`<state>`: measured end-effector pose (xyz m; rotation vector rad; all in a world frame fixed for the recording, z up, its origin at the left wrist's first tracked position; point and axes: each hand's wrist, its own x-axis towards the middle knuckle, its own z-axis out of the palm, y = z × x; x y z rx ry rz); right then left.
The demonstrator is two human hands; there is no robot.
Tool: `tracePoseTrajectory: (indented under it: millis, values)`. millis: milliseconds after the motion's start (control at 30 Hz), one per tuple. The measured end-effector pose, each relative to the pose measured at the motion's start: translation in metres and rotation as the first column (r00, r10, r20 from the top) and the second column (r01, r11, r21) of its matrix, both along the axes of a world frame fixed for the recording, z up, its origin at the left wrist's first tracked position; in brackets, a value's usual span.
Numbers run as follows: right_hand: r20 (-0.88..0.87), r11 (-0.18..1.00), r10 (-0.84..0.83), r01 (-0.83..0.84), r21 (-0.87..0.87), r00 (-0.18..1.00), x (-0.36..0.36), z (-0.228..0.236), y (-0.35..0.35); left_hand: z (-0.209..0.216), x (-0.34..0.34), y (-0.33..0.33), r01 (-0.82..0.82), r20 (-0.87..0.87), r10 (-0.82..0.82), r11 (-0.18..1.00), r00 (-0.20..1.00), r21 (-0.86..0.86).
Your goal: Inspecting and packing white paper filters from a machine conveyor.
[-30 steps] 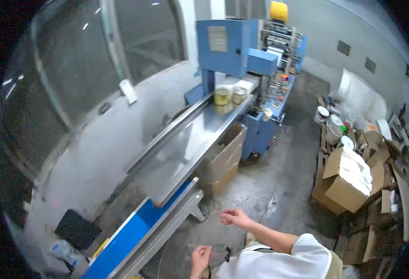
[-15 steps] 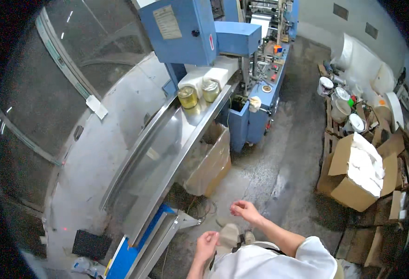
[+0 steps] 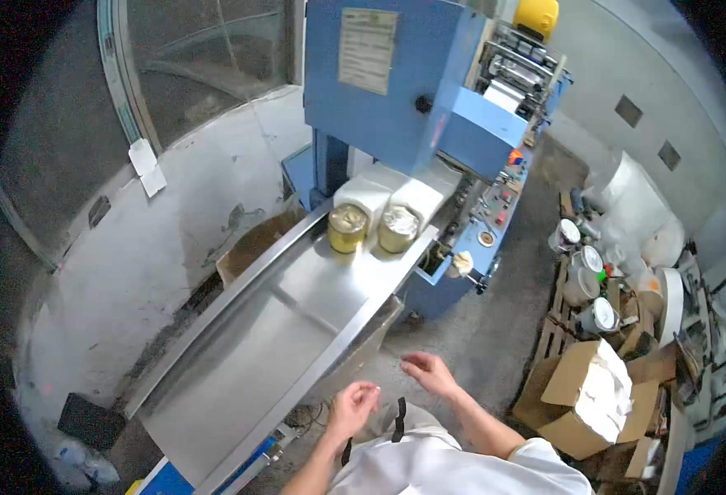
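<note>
My left hand (image 3: 353,410) is in the air at the lower middle, beside the near right edge of a long steel chute (image 3: 255,355). Its fingers curl loosely, with nothing visible in them. A little farther to the right hovers my right hand (image 3: 430,374), fingers loosely bent and apart, also without a visible object. Neither touches the chute. Up the chute stand two glass jars: a left jar (image 3: 348,228) with yellowish contents and a right jar (image 3: 398,228) with a silvery top. Each rests in front of a soft white stack, the left stack (image 3: 371,191) and right stack (image 3: 417,200).
A blue machine (image 3: 379,91) rises at the chute's far end, with rollers at its right. To the right, an open cardboard box (image 3: 573,396) holds white material. Behind it, white buckets (image 3: 600,315) stand on a wooden pallet. A wall with dark windows lies left.
My view has moved closer to the chute and machine, so the jars appear nearer. Both hands stay raised in front of my body and hold nothing visible.
</note>
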<state>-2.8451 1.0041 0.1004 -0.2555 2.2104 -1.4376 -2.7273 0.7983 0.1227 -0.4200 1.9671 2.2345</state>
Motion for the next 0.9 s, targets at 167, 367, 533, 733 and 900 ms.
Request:
tracePoseTrajectory:
  millis: [167,367,533,733,900]
  values:
    - [-0.158,0.969,0.213,-0.229,-0.088,0.964,-0.115,0.043,-0.084,0.009,-0.043,-0.028,-0.124,0.067,0.129,0.990,0.989,-0.073]
    - [-0.811,0.922,0.310,-0.366,0.129,0.496,-0.273,0.074,-0.174,-0.008,-0.081,-0.039,-0.371,0.057,0.380,0.920,0.923,-0.128]
    - [-0.778,0.862,0.497,-0.323,0.392,0.384,-0.340,0.058,-0.201,0.025,-0.131,-0.044,-0.571,0.133,0.590,0.806,0.796,-0.157]
    - [-0.756,0.840,0.542,-0.276,0.467,0.367,-0.319,0.042,-0.190,0.031,-0.276,-0.092,-0.630,-0.136,0.648,0.633,0.749,-0.450]
    - [-0.718,0.830,0.540,-0.420,0.368,0.439,-0.287,0.052,-0.140,0.043,-0.442,-0.094,-0.449,0.014,0.504,0.782,0.864,-0.433]
